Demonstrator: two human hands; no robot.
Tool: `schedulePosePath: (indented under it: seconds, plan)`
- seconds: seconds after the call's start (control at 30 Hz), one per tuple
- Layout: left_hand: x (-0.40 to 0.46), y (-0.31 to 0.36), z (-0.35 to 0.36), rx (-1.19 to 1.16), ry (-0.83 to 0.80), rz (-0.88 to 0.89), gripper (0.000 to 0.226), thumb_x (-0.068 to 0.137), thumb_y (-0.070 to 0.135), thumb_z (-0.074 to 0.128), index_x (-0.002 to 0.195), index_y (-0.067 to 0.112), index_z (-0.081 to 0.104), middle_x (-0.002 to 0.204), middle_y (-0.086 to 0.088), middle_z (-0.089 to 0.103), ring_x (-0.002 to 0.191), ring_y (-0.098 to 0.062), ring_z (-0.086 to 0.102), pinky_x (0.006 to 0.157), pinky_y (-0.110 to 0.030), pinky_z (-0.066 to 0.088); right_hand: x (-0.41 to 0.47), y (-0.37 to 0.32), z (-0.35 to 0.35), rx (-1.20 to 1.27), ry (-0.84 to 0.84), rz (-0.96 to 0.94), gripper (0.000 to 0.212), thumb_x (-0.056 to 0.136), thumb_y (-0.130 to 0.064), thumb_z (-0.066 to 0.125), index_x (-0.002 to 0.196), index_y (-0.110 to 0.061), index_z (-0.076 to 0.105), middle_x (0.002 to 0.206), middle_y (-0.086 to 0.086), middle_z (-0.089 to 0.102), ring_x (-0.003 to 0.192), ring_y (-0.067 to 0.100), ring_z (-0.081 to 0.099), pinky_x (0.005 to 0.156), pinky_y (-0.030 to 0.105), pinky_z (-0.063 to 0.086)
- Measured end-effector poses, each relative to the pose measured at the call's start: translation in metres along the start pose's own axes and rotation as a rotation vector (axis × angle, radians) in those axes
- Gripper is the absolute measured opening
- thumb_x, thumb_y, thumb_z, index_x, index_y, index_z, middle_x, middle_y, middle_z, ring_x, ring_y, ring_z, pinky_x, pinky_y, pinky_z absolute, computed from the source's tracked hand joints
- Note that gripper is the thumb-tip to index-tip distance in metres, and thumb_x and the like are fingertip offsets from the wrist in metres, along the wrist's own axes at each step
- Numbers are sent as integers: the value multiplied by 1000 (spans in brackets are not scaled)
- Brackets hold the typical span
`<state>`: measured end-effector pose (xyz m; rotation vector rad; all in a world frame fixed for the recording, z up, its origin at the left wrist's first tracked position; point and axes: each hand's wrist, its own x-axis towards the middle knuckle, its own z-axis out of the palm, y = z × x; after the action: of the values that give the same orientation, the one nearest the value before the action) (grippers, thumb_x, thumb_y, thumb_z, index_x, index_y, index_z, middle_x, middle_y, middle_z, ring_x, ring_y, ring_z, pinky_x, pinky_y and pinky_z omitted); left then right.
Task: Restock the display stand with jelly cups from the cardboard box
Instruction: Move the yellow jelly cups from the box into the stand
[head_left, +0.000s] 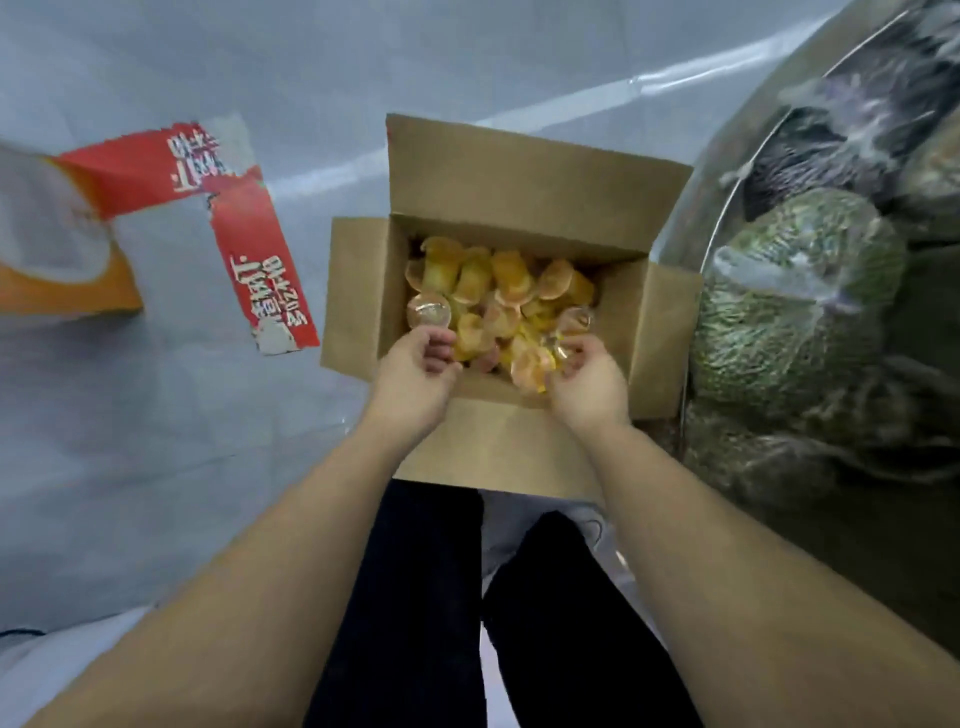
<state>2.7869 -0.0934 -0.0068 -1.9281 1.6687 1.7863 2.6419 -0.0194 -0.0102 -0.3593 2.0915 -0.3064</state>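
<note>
An open cardboard box (358, 291) sits on the floor in front of my legs, its flaps folded out. Inside lie several yellow and orange jelly cups (498, 286) in a loose heap. My left hand (415, 374) reaches over the near left edge and pinches one clear-lidded jelly cup (428, 310) between its fingertips. My right hand (587, 382) is at the near right of the box, fingers curled around a few jelly cups (535, 364). The display stand (737, 171) curves along the right side.
The stand on the right holds bagged green and dark goods (795, 291) behind a metal rim. Red and white torn floor tape (254, 244) and an orange and white pack (57, 244) lie on the grey floor at left. My dark trouser legs (415, 597) are below the box.
</note>
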Motion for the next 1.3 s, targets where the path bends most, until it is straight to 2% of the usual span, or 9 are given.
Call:
schedulePosePath:
  seconds: [0.17, 0.27, 0.37, 0.53, 0.63, 0.77, 1.03, 1.23, 1.3]
  plan:
    - [77, -36, 32, 475, -164, 212, 47, 83, 0, 58, 128, 13, 52, 127, -7, 53, 109, -19, 53, 87, -17, 36, 74, 21, 37, -510, -262, -187, 65, 86, -18, 59, 143, -30, 29, 141, 15, 31, 128, 36, 33, 106, 44, 34]
    - [105, -36, 57, 634, -231, 259, 61, 83, 8, 60, 140, 13, 39, 137, -15, 47, 126, -33, 43, 106, -35, 33, 88, 31, 43, -623, -303, -278, 77, 79, -34, 69, 143, -38, 27, 142, 12, 29, 130, 36, 30, 106, 46, 35]
    - [117, -35, 81, 819, -180, 241, 70, 85, 19, 60, 145, 8, 26, 136, -21, 45, 129, -35, 35, 108, -37, 28, 84, 33, 51, -578, -151, -304, 82, 77, -29, 67, 145, -33, 22, 139, 15, 32, 123, 37, 38, 95, 47, 44]
    - [112, -44, 101, 915, 31, 220, 62, 91, 16, 52, 145, 9, 23, 134, -17, 41, 126, -32, 35, 101, -35, 31, 73, 35, 53, -402, 172, -103, 72, 70, -26, 69, 129, -7, 32, 128, 18, 43, 107, 39, 53, 82, 38, 45]
    - [112, -43, 109, 880, 95, 150, 53, 93, 15, 47, 142, 9, 28, 135, -16, 42, 125, -32, 36, 99, -36, 31, 68, 41, 52, -386, 167, -43, 62, 75, -26, 65, 126, -4, 39, 127, 19, 45, 108, 40, 52, 83, 38, 44]
    - [111, -44, 111, 717, 57, 133, 61, 92, 16, 50, 146, 9, 22, 147, -12, 33, 131, -31, 33, 105, -34, 26, 63, 48, 47, -259, 154, -26, 59, 73, -20, 67, 125, -7, 42, 120, 17, 46, 109, 38, 49, 88, 36, 40]
    - [95, -34, 88, 378, 41, 132, 52, 79, 28, 67, 125, 10, 50, 127, -11, 46, 119, -28, 47, 96, -32, 36, 46, 41, 32, 24, 299, -86, 52, 68, -7, 68, 113, -7, 41, 116, 13, 50, 109, 32, 49, 85, 29, 35]
    - [-18, 42, 6, 86, 48, 257, 46, 63, 23, 66, 106, 20, 49, 107, -1, 42, 94, -9, 52, 82, -11, 38, -59, -29, -26, 296, 390, -200, 51, 64, -10, 68, 114, -12, 55, 105, -2, 51, 104, 16, 50, 79, 14, 31]
    - [-68, 90, -25, 6, 0, 310, 46, 59, 19, 63, 102, 26, 45, 108, -4, 45, 97, -15, 53, 89, -23, 44, -114, -63, -59, 376, 405, -214, 53, 67, -13, 67, 118, -18, 55, 111, -1, 53, 104, 12, 51, 83, 16, 36]
